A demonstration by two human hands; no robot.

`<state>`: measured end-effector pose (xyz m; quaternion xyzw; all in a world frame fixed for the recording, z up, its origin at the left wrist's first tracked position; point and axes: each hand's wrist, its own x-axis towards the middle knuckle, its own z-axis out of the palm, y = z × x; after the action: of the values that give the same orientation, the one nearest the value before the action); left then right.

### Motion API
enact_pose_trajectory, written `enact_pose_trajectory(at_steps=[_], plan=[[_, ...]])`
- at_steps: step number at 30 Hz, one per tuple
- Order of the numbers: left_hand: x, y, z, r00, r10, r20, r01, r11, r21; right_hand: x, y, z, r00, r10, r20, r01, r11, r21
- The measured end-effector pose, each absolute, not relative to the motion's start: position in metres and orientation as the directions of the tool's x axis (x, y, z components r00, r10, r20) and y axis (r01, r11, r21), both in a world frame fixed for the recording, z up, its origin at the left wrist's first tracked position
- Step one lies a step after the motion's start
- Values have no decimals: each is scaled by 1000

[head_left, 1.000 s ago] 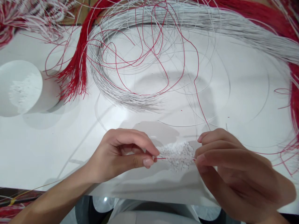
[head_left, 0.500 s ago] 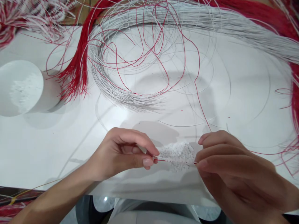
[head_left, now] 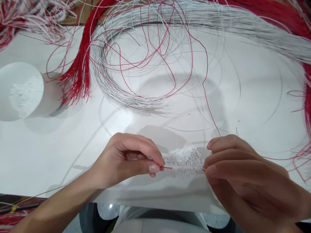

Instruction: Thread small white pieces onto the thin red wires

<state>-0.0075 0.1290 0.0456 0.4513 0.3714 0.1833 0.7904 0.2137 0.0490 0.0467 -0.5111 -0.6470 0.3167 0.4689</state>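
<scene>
Close to the near edge of the counter (head_left: 48,152), about midway along it, both hands work over a heap of tiny white pieces (head_left: 186,158).

- Left hand (head_left: 126,161): thumb and forefinger pinched shut on one end of a thin red wire (head_left: 167,167), the other fingers curled under.
- Right hand (head_left: 243,174): fingertips pinched on the same wire a short way along. The two hands are near each other but apart, with the heap between them.
- The wire runs almost level between the pinches, just over the heap. Its middle stretch looks white; I cannot tell whether a piece sits on it or merely behind it. Past the right hand the wire climbs toward the far side and joins loose red loops.
- Judgement on handling: the wire is very light and springy, thin enough to bend at a touch, and its coating is probably slick. It is best taken in a fingertip pinch close to the free end, so the short length stays straight.
- The white pieces look feather-light and likely to scatter at a nudge.
- Far side of the counter: a curved bundle of white wires (head_left: 136,100), with a red bundle (head_left: 77,74) fanning out toward the far-left corner.
- Left edge: a round white dish (head_left: 7,106) holding more white bits.
</scene>
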Motion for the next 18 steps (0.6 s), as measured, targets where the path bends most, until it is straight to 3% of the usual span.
enact_pose_trajectory(at_steps=[18], plan=[[-10, 128, 44, 657, 670, -344, 42, 423, 905, 214, 50, 47, -51, 957, 287, 364, 285, -887]])
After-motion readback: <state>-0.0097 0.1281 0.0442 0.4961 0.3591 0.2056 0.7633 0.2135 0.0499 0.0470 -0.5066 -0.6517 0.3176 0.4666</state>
